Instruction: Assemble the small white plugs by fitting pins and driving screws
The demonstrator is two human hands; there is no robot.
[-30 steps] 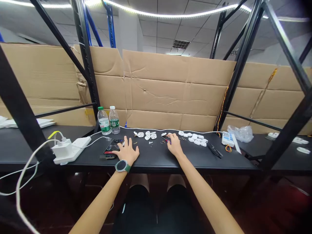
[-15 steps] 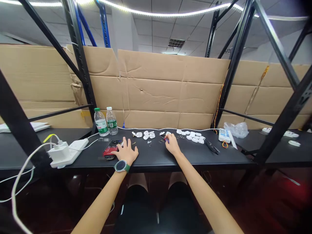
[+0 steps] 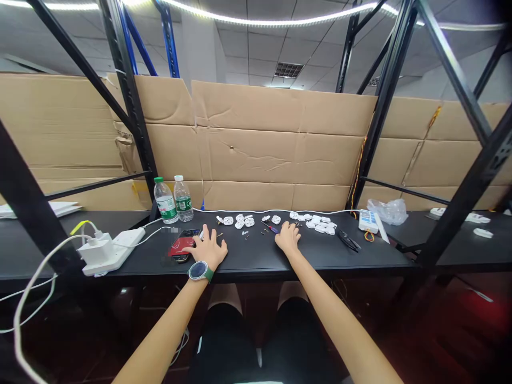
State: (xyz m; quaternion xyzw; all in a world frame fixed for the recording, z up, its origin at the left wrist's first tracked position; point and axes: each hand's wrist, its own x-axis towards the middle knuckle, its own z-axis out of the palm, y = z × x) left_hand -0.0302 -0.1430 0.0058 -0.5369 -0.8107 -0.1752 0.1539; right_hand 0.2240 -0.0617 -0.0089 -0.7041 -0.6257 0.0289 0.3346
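My left hand [image 3: 208,250] lies on the black table with its fingers spread and holds nothing. Its thumb is near a red-and-black phone-like item [image 3: 183,245]. My right hand [image 3: 288,238] reaches to several tiny metal pieces [image 3: 297,224], fingers bent down and apart, tips at or just over them. Just left of that hand lies a screwdriver [image 3: 271,228] with a purple-red handle, out of its grasp. White rounded plastic pieces sit behind: a left group [image 3: 245,221], a single oval one [image 3: 276,219] and a larger right group [image 3: 320,224].
Black pliers [image 3: 347,240] lie right of the white pieces, near a white box with an orange cord [image 3: 368,221] and a clear plastic bag [image 3: 388,212]. Two water bottles [image 3: 166,201] stand back left. A white power strip [image 3: 116,252] is at left. Cardboard [image 3: 256,154] walls the back.
My right hand has let go of the screwdriver, which now lies on the table, and has shifted right to the tiny metal pieces. My left hand has stayed in place.
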